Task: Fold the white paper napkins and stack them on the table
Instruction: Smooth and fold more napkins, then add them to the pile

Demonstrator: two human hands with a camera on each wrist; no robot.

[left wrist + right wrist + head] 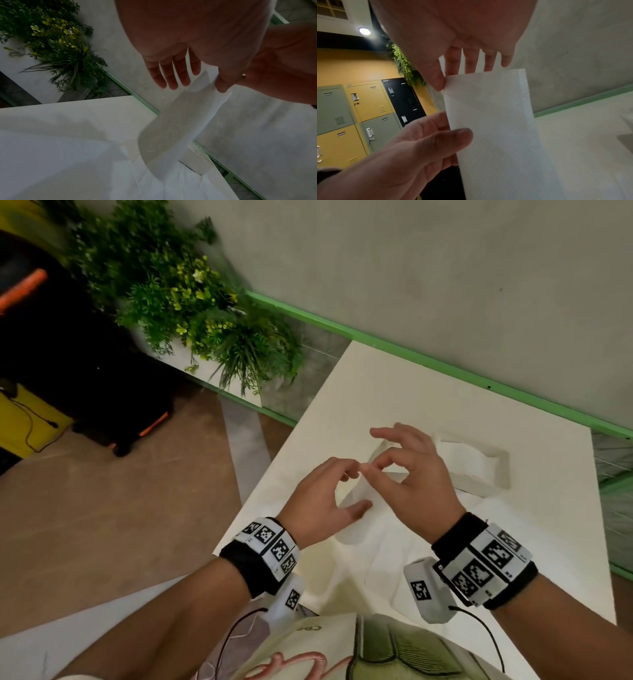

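Note:
A folded white napkin (359, 491) is held in the air above the white table (394, 392) by both hands. My left hand (356, 487) pinches its near left edge between thumb and fingers. My right hand (370, 469) pinches the top corner with thumb and forefinger, its other fingers spread. In the right wrist view the napkin (496, 121) hangs as a tall flat strip, the right thumb (438, 82) at its upper corner and the left thumb (455, 138) lower down. The left wrist view shows the napkin (171, 128) hanging down, curved, from the fingers (171, 77).
An open white napkin box (479, 470) stands on the table just beyond my right hand. Unfolded white napkins (428, 549) lie spread under my wrists. A planter of green plants (191, 313) stands off the table's left edge, with lockers (368, 102) further left.

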